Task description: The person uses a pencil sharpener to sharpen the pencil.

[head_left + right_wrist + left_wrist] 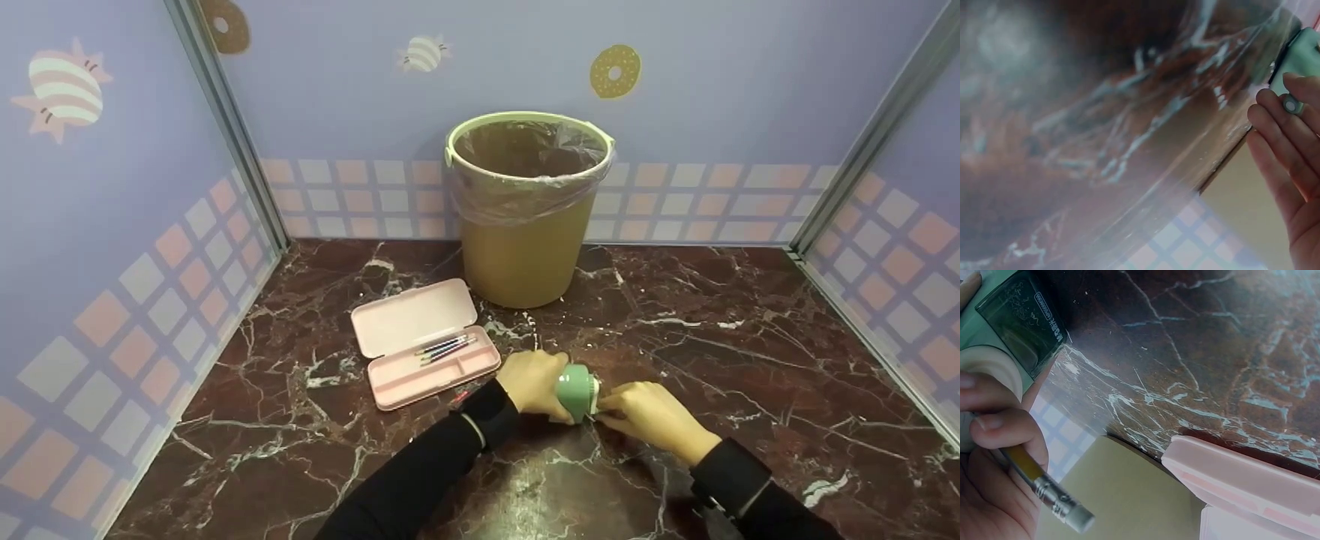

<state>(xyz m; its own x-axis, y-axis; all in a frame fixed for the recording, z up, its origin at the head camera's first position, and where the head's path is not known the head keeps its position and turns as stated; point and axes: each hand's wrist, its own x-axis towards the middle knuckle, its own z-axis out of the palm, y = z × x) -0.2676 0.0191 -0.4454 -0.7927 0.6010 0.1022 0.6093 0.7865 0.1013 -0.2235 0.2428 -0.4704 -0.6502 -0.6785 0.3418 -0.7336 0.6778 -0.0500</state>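
Note:
My left hand [534,381] is at the left side of a green pencil sharpener [576,390] with a dark see-through drawer [1024,318]. Its fingers pinch a pencil [1030,467], whose eraser end points away from the sharpener. The pencil's other end is hidden behind the fingers, by the round white front [996,365]. On the opposite side, my right hand [652,416] grips the sharpener's crank knob [1292,105] between thumb and fingers. Left of the hands lies an open pink pencil case [412,319] with several pencils [448,348] in it.
Behind the pencil case stands a tan trash bin [525,255] lined with a clear bag. Small pale bits are scattered on the dark marbled table [300,450] near the bin. Patterned panels [345,90] close off the back and both sides. A small red item [461,395] lies by the left wrist.

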